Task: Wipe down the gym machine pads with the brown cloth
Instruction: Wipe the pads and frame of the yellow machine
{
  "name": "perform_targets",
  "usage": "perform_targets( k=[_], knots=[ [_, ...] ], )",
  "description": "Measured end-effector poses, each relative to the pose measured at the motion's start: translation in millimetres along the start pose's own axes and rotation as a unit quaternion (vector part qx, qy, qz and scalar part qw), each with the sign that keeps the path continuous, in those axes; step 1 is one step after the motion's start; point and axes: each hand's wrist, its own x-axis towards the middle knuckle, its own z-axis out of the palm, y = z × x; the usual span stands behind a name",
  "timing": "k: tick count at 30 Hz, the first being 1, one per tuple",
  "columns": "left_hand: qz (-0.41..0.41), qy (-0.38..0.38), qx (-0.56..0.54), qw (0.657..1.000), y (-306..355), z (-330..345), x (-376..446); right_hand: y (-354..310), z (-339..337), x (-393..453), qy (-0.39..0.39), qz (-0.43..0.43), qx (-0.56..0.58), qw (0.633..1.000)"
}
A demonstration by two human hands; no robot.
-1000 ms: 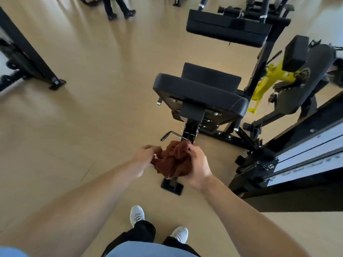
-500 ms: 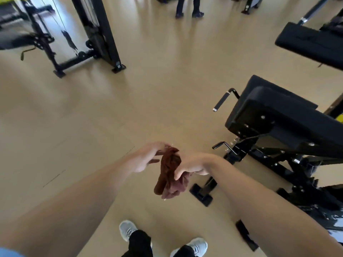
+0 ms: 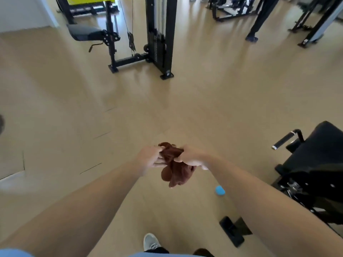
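Seat pad point(image 3: 323, 154) shifted right, brown cloth point(image 3: 175, 166) between hands

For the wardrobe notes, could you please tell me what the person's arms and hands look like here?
Both forearms are bare, with no watch, bracelet or glove showing on the left hand or the right hand. A light blue sleeve edge shows at the bottom left corner. No rings can be made out.
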Motion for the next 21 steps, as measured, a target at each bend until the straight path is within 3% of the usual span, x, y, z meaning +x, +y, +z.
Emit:
perform_targets(
  k=[4, 9, 13, 18, 19, 21],
  knots=[
    [0.029, 0.125, -0.076, 0.989, 39, -59, 16, -54, 8, 44, 0.012, -0.030, -0.058, 0.998],
    [0.064, 0.179, -0.119, 0.975, 88, -126, 46, -112, 12, 102, 0.039, -0.062, -0.055, 0.996],
    [0.129, 0.238, -0.089, 0.959, 130, -185, 87, -173, 2, 159, 0.060, -0.107, -0.037, 0.992],
    [0.173, 0.192, -0.056, 0.964, 208, -257, 139, -259, -24, 250, -0.128, -0.135, -0.089, 0.979],
    [0.172, 0.187, -0.051, 0.966, 230, -275, 153, -282, -33, 278, -0.143, -0.134, -0.096, 0.976],
    [0.169, 0.177, -0.014, 0.970, 262, -305, 173, -320, -50, 318, -0.103, -0.144, -0.090, 0.980]
  ],
)
